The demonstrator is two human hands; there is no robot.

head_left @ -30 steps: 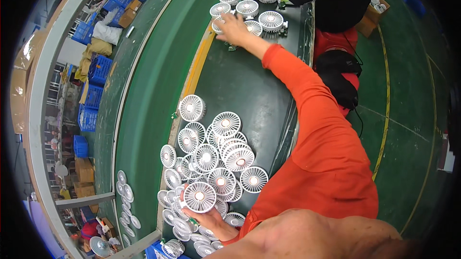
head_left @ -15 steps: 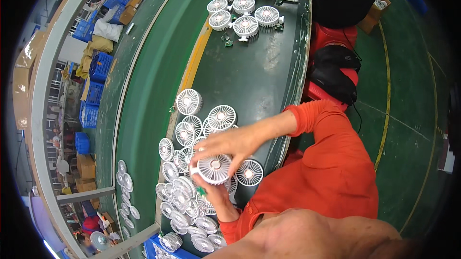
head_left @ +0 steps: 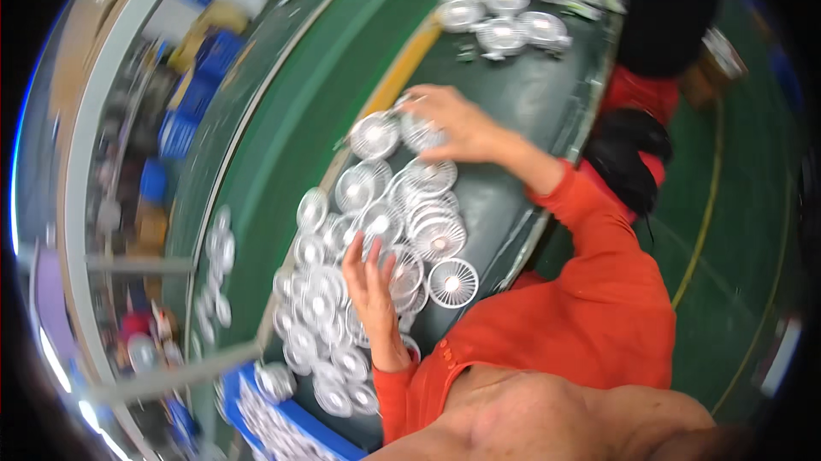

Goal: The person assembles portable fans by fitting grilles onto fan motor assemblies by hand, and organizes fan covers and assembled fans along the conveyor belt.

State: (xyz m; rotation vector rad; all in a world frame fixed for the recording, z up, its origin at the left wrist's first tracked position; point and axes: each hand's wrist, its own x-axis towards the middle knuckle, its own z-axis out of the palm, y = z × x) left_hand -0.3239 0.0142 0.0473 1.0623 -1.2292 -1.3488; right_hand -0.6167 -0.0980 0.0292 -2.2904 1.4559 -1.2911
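My right hand (head_left: 462, 129) is stretched out to the far part of the fan cluster, its fingers and thumb curved round a white round fan (head_left: 417, 132). Just left of it stands another white fan (head_left: 375, 136). My left hand (head_left: 369, 294) is raised over the near heap of white fan grilles (head_left: 318, 303), fingers apart and holding nothing. Between my hands lie several more fans, some overlapping like a stack (head_left: 438, 234). A single round grille (head_left: 453, 282) lies near the bench edge by my body. Motion blurs much of the picture.
A blue crate (head_left: 299, 427) full of small white parts stands at the near left. The green conveyor belt (head_left: 282, 110) runs along the left of the dark bench (head_left: 505, 204). Farther up are another group of fans (head_left: 505, 3) and a person in black (head_left: 654, 8).
The fan that both hands held has gone forward in my right hand to the far end of the cluster. My left hand has let go and opened. The whole view has shifted.
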